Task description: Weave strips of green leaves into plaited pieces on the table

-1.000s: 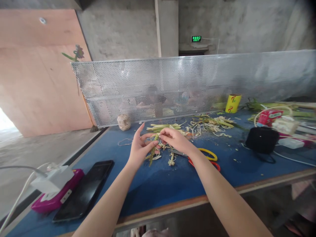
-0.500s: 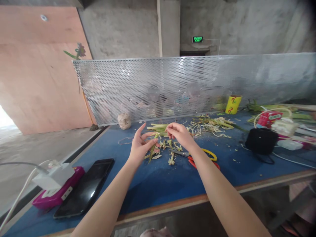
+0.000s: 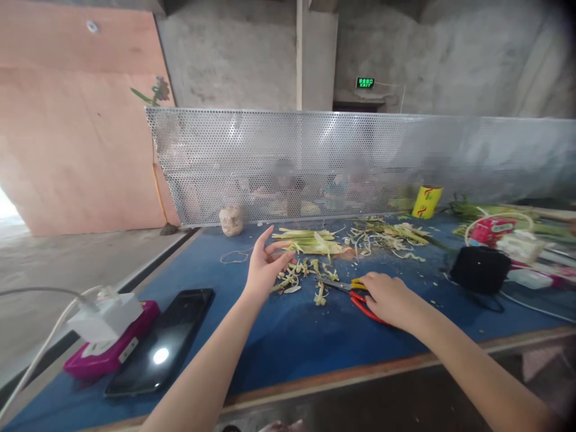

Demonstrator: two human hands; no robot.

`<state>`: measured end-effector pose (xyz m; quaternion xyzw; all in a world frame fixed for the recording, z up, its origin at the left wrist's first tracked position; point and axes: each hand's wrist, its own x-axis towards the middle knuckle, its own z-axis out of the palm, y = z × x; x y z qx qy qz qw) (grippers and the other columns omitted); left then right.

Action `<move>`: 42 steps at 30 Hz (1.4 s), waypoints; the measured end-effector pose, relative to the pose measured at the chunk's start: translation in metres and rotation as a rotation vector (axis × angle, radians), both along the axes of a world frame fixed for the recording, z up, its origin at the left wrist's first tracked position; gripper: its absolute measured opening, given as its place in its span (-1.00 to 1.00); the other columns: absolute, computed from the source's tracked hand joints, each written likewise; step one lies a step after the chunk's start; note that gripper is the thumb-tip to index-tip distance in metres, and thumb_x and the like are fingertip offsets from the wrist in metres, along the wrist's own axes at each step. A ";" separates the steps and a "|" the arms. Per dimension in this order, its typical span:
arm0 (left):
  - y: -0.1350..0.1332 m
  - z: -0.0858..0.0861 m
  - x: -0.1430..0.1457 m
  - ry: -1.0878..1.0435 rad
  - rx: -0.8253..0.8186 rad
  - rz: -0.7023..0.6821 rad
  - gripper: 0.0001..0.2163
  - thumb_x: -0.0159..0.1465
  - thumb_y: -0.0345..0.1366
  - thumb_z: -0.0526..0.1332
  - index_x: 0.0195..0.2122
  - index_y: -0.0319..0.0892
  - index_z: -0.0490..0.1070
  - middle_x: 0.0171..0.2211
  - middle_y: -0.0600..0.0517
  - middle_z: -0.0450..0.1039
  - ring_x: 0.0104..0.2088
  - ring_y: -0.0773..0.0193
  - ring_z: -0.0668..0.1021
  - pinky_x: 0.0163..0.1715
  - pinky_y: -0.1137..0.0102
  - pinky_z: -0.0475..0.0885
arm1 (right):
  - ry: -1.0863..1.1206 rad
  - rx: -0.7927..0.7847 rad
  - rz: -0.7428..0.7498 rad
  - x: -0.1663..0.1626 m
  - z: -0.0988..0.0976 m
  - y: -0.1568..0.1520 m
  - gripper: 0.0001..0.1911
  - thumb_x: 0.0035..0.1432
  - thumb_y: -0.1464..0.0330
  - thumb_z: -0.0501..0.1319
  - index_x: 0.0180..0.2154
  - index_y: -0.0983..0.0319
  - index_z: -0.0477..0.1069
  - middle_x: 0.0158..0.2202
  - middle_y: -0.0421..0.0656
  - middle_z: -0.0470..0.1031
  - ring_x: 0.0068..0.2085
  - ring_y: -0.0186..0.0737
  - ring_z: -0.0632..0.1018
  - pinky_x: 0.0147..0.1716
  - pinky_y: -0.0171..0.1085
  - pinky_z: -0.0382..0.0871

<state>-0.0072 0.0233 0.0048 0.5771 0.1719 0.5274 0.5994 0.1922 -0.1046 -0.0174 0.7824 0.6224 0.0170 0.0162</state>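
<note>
My left hand [image 3: 263, 267] is raised a little above the blue table [image 3: 292, 342], index finger up. Its thumb and fingers pinch lightly on a thin green leaf strip [image 3: 282, 277]. Cut leaf scraps [image 3: 315, 273] lie just right of it. My right hand [image 3: 389, 299] rests low on the table with its fingers curled over the red and yellow handles of the scissors [image 3: 355, 289]. The scissors' blades point left toward the scraps.
A perforated metal screen [image 3: 360, 162] stands along the table's far edge, with people behind it. Leaf strips [image 3: 310, 240], a twine ball [image 3: 231, 220] and a yellow cup [image 3: 426, 201] lie near it. A phone [image 3: 162, 342] and pink charger [image 3: 108, 345] sit left, a black pouch [image 3: 479, 270] right.
My right hand let go of the strip it shared with my left hand and dropped right onto the scissors. My left hand stayed in place. The camera view shifted slightly.
</note>
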 end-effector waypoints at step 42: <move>0.000 -0.003 0.000 -0.056 0.118 -0.169 -0.04 -0.05 -0.52 0.27 0.20 -0.03 -0.43 -0.39 0.15 0.30 -0.32 0.43 0.43 -0.22 0.42 0.34 | 0.478 0.421 0.095 -0.029 0.028 -0.029 -0.63 0.04 0.12 0.06 -0.15 0.17 0.13 -0.06 0.01 0.34 -0.17 -0.03 0.48 -0.30 -0.19 0.34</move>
